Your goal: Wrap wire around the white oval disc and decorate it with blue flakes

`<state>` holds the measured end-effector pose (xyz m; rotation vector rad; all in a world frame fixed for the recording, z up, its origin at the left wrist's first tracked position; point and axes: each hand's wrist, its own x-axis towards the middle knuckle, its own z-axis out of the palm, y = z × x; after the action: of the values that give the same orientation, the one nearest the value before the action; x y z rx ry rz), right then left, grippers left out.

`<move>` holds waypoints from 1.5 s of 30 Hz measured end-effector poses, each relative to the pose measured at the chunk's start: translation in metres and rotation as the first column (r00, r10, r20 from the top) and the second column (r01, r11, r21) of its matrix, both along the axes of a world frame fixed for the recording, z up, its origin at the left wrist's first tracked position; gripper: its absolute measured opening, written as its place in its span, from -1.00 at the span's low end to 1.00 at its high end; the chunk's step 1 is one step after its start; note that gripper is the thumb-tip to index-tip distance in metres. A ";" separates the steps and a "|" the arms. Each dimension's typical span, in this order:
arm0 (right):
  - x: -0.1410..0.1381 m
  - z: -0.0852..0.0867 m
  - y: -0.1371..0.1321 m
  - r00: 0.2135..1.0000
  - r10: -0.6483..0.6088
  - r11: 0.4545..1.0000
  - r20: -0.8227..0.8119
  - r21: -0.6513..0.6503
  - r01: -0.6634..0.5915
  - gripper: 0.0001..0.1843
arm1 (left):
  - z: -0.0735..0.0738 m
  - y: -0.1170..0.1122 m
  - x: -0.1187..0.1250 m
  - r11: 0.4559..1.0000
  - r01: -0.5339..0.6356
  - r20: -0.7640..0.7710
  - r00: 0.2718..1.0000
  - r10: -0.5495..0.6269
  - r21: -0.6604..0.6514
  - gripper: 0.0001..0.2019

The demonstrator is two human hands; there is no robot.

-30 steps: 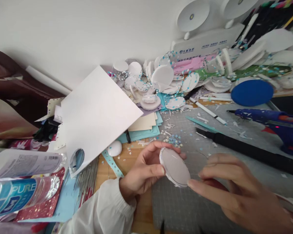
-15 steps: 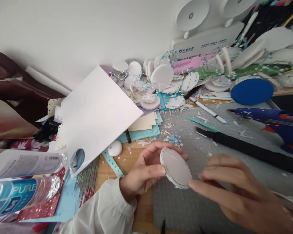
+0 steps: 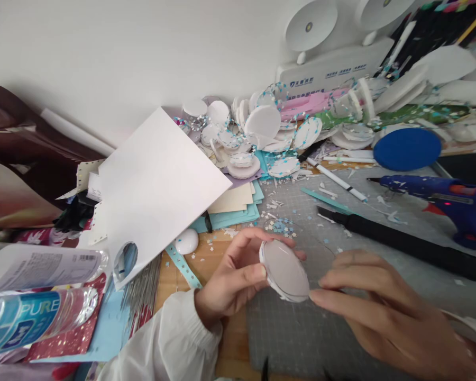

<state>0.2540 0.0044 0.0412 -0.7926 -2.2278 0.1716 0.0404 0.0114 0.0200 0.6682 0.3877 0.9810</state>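
Note:
A round white foam disc (image 3: 284, 270) with a ragged paper rim is held up on edge just above the grey cutting mat (image 3: 341, 328). My left hand (image 3: 234, 275) grips it, thumb on its near face and fingers curled over its top edge. My right hand (image 3: 384, 312) comes in from the right. Its thumb and forefinger pinch the disc's lower right rim, the other fingers loosely bent.
A big white sheet (image 3: 154, 185) lies at the left over coloured paper. A heap of white foam discs (image 3: 257, 132) sits at the back. A blue glue gun (image 3: 444, 198), a black craft knife (image 3: 400, 241) and a white pen (image 3: 337, 180) lie on the mat's right side. A plastic bottle (image 3: 27, 317) rests at the near left.
The disc and both hands have shifted only a little; my right fingertips have closed in on the disc's lower rim.

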 end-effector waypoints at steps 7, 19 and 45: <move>-0.004 0.004 0.003 0.998 0.046 0.999 -0.048 -0.001 -0.046 -0.70 | 0.000 -0.001 0.001 0.999 -0.031 0.010 0.999 0.031 0.007 -0.80; -0.002 0.003 0.003 0.998 0.030 1.000 -0.053 -0.007 -0.030 -0.65 | -0.001 0.001 0.000 1.000 -0.020 0.028 0.999 0.020 0.001 -0.84; -0.005 0.000 -0.001 0.981 0.065 0.991 -0.181 -0.102 -0.085 -0.69 | 0.000 -0.001 0.001 0.996 -0.012 0.067 0.998 0.019 -0.092 -0.85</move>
<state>0.2488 0.0032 0.0411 -0.7225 -2.0945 0.3889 0.0415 0.0107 0.0202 0.5481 0.3764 0.9920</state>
